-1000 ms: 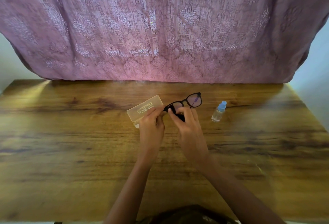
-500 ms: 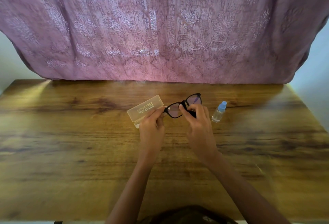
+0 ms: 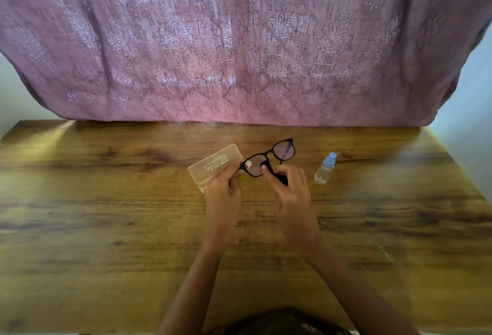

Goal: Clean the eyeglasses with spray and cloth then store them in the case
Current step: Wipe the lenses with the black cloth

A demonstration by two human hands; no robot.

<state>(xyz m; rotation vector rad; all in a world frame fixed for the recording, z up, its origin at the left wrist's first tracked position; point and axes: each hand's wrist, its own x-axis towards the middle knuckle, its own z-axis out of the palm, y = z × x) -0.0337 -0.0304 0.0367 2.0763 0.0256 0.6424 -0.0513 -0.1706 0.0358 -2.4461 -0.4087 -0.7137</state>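
Black-framed eyeglasses (image 3: 286,149) are held above the wooden table (image 3: 106,228), tilted up to the right. My left hand (image 3: 222,193) pinches the frame's left end. My right hand (image 3: 291,196) grips a dark cloth (image 3: 279,177) and presses it with the thumb onto the left lens. A pale translucent case (image 3: 213,165) lies closed on the table just behind my left hand. A small clear spray bottle (image 3: 324,168) with a blue cap stands to the right of my right hand.
A pink patterned curtain (image 3: 239,41) hangs along the table's far edge. The table's right edge runs diagonally past the spray bottle.
My right hand slid back left with the cloth, from the right lens to the left lens. The left hand kept its hold on the frame.
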